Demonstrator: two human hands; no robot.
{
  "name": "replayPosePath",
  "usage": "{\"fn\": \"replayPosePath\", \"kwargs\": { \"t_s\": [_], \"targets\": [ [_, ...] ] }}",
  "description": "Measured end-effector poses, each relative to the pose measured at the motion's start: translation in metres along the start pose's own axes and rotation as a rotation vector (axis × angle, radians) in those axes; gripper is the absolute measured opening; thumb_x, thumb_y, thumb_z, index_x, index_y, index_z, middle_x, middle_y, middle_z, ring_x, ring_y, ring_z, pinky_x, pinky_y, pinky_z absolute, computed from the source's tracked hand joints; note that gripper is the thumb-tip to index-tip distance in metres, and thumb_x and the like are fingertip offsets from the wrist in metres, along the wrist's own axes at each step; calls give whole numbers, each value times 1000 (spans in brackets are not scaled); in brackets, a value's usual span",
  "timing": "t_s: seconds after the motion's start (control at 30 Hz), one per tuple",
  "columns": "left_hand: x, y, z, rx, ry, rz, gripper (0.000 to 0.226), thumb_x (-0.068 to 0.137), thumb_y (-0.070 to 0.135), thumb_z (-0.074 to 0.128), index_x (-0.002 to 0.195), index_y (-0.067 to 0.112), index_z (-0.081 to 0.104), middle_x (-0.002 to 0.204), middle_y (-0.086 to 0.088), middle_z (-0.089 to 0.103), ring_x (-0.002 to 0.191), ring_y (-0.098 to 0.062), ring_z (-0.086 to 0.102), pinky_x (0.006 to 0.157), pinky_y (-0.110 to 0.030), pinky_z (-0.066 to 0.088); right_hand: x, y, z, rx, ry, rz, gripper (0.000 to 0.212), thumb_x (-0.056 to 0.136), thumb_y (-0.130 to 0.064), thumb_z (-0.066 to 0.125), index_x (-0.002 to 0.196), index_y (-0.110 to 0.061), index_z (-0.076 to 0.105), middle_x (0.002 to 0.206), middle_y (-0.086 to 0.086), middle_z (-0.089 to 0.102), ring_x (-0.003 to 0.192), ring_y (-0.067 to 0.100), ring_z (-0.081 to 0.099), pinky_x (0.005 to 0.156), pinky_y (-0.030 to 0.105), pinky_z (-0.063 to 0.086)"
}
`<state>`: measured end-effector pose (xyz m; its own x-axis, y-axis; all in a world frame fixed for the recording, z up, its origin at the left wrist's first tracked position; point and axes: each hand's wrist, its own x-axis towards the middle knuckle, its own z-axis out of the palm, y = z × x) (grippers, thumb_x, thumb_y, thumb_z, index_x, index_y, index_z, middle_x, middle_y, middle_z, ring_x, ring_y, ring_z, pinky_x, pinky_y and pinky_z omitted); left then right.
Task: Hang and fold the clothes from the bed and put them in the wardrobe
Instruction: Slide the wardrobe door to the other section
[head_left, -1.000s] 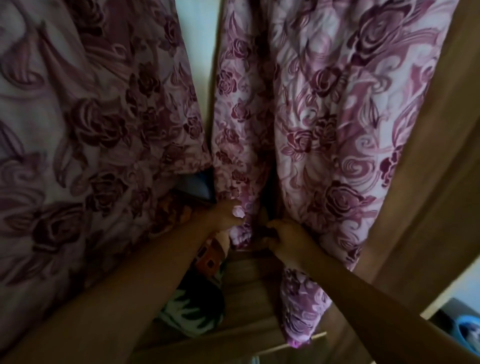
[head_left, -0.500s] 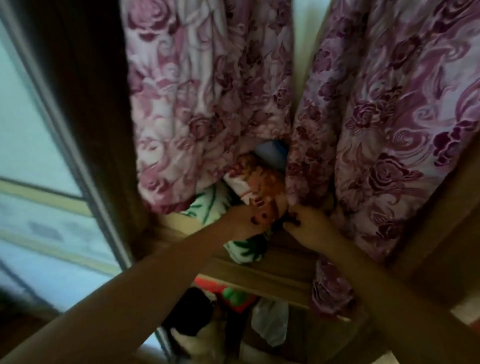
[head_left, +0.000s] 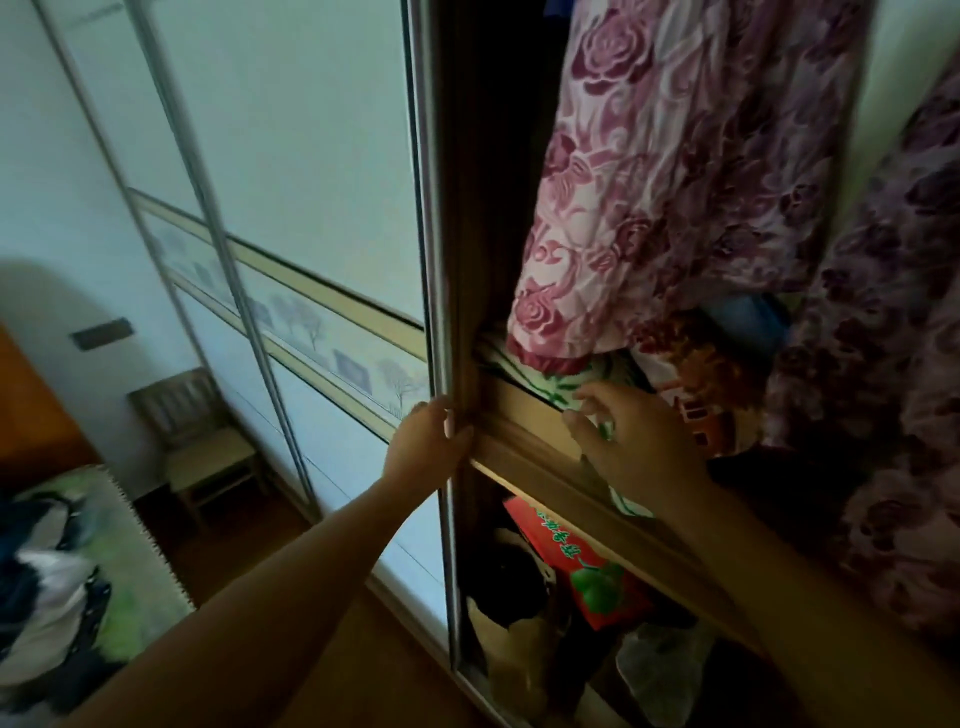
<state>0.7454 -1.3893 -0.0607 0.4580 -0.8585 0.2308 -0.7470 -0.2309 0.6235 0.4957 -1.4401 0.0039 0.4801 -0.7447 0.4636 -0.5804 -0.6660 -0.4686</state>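
Observation:
Two pink-and-maroon rose-print garments hang in the open wardrobe: one (head_left: 675, 182) at the centre top, another (head_left: 893, 364) at the right edge. Folded clothes with a green leaf print (head_left: 550, 379) and an orange-red print (head_left: 701, 374) lie on the wooden shelf (head_left: 524, 415). My left hand (head_left: 428, 441) grips the edge of the sliding wardrobe door (head_left: 436, 260), fingers curled round its frame. My right hand (head_left: 634, 441) hovers over the shelf's front edge with fingers spread and relaxed, holding nothing. More clothes (head_left: 41, 587) lie on the bed at the lower left.
Below the shelf sit a red box with green print (head_left: 582, 566), dark items and a clear bag (head_left: 654, 670). A wooden chair (head_left: 202, 441) stands by the wall beside the sliding doors. The bed (head_left: 119, 545) with a green cover fills the lower left corner.
The view has swung left, revealing the sliding doors, chair and bed. My left hand left the folded clothes and took hold of the door edge. My right hand drew back from the clothes and opened.

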Motion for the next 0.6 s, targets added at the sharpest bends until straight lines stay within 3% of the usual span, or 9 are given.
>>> {"fn": "replayPosePath", "kwargs": {
  "t_s": [0.07, 0.13, 0.27, 0.4, 0.6],
  "targets": [
    [15, -9, -16, -59, 97, -45, 48, 88, 40, 69, 128, 19, 54, 119, -7, 65, 103, -23, 66, 83, -37, 56, 23, -35, -4, -21, 78, -151, 30, 91, -50, 54, 111, -28, 63, 97, -6, 66, 89, 16, 62, 74, 35, 52],
    [33, -13, -24, -116, 129, -51, 60, 88, 43, 70, 136, 19, 44, 127, -8, 62, 109, -24, 64, 86, -38, 55, 53, -59, -7, -40, 105, -226, 35, 93, -54, 48, 118, -32, 58, 105, -7, 64, 93, 12, 60, 74, 30, 49],
    [65, -15, -30, -131, 115, -11, 65, 89, 41, 69, 141, 20, 38, 130, -9, 60, 112, -24, 62, 88, -38, 54, 120, -65, -5, -88, 13, -160, 49, 93, -51, 57, 135, -28, 53, 122, 2, 60, 111, 20, 56, 92, 37, 48],
    [89, -19, -26, -173, 100, 26, 46, 89, 37, 67, 127, 18, 49, 117, -5, 64, 102, -22, 62, 82, -36, 52, 161, -51, 6, -21, -65, -37, 52, 92, -50, 63, 136, -24, 54, 125, 5, 60, 111, 22, 60, 98, 41, 49],
    [104, -22, -22, -48, 134, 119, 21, 93, 40, 57, 97, 27, 41, 81, 7, 54, 70, -13, 54, 55, -26, 39, 189, -62, 27, 66, -36, -8, 76, 79, -80, 45, 137, -31, 51, 108, -2, 63, 101, 12, 61, 93, 38, 51]
  ]
}}
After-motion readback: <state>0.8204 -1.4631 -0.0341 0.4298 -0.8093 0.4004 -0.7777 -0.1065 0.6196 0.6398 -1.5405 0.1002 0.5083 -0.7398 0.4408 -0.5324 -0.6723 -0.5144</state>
